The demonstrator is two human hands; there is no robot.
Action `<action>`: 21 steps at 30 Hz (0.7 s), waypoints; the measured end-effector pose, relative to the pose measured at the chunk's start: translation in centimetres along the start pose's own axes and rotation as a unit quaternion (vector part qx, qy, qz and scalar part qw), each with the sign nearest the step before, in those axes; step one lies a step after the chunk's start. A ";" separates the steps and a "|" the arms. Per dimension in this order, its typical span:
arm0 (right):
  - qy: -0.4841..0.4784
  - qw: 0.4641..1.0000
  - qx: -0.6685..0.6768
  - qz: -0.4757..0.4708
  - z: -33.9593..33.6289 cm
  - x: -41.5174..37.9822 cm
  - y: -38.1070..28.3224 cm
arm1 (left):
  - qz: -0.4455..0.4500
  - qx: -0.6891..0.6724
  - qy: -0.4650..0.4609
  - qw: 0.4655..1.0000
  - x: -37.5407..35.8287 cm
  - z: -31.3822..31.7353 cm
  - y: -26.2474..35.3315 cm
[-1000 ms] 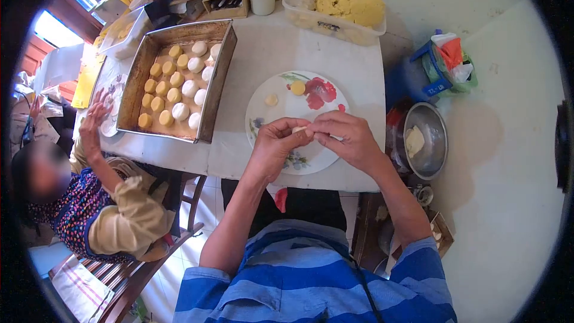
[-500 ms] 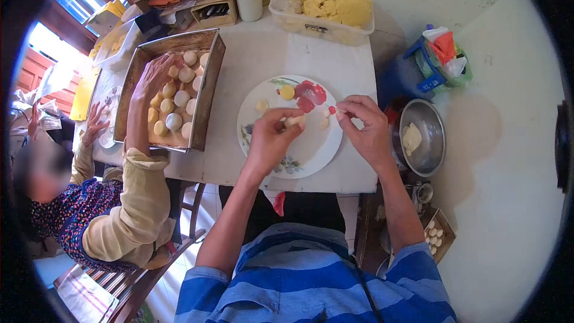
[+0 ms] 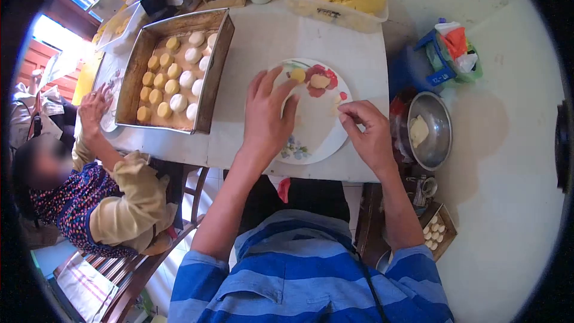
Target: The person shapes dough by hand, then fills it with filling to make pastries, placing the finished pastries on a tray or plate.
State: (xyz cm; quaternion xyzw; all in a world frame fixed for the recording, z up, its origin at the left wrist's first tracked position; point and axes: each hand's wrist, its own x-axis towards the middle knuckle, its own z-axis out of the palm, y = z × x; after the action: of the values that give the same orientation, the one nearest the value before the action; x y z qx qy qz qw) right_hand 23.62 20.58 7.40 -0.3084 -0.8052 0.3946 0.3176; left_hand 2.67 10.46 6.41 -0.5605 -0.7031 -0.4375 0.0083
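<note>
A white floral plate [image 3: 326, 143] lies in front of me on the table. My left hand [image 3: 270, 110] is over its left part, open, with the fingers apart and the index fingertip close to a small yellow ball [image 3: 298, 75]. A flattened pale dough piece [image 3: 318, 81] rests on the plate's printed red flower. At the plate's right edge, my right hand [image 3: 366, 128] has its fingers curled and the thumb and index drawn together. Whatever is in that pinch, if anything, is too small to make out. Small pale dough bits [image 3: 336, 103] lie just beyond its fingertips.
Left of the plate stands a metal baking tray [image 3: 216, 78] with rows of yellow and whitish dough rounds. A co-worker [image 3: 119, 203] sits beside it. A tub of yellow dough [image 3: 335, 13] is at the back. A steel bowl [image 3: 439, 128] and blue bin [image 3: 412, 72] stand to the right.
My left hand has let go of a pale dough piece and opened, moving toward the yellow ball. A flattened piece now lies on the flower. The co-worker's hand has left the tray.
</note>
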 end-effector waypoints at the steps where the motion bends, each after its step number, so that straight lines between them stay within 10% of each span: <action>1: -0.006 1.000 -0.001 -0.004 0.5 0.2 -0.2 | -0.019 0.030 -0.023 0.999 -1.7 -0.6 -0.3; 21: -0.108 0.978 -0.145 -0.101 6.2 0.9 0.0 | -0.074 0.097 -0.128 0.984 -7.5 -1.3 1.1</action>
State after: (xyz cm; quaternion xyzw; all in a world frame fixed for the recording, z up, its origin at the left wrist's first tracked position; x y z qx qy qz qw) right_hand 18.36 18.54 4.64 -0.2233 -0.9104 0.2708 0.2189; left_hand 5.70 3.81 4.11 -0.5549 -0.7769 -0.2912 -0.0603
